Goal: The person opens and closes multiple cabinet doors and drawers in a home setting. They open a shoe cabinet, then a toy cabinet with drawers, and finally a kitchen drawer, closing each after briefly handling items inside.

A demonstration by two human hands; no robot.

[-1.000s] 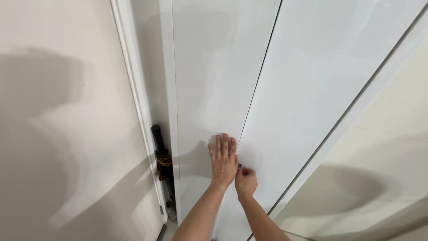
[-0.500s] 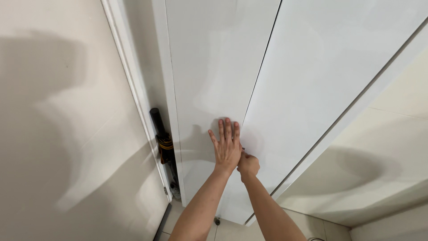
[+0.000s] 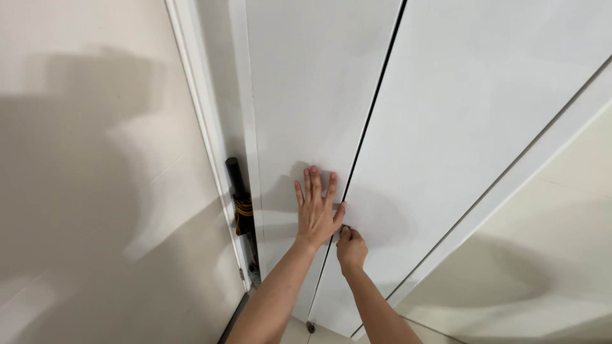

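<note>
left hand [image 3: 315, 210] spread flat on the left door panel [image 3: 299, 108]; right hand [image 3: 350, 250] pinches something small at the right door panel [image 3: 459, 127] edge; a thin gap remains between them.

A home, by the look of it: tall plain white cupboard doors [image 3: 440, 127] with a dark seam between them; smooth cream walls [image 3: 95, 191] on both sides; a folded black umbrella [image 3: 239, 204] tucked in the gap; pale floor tiles [image 3: 299, 331] below.
</note>
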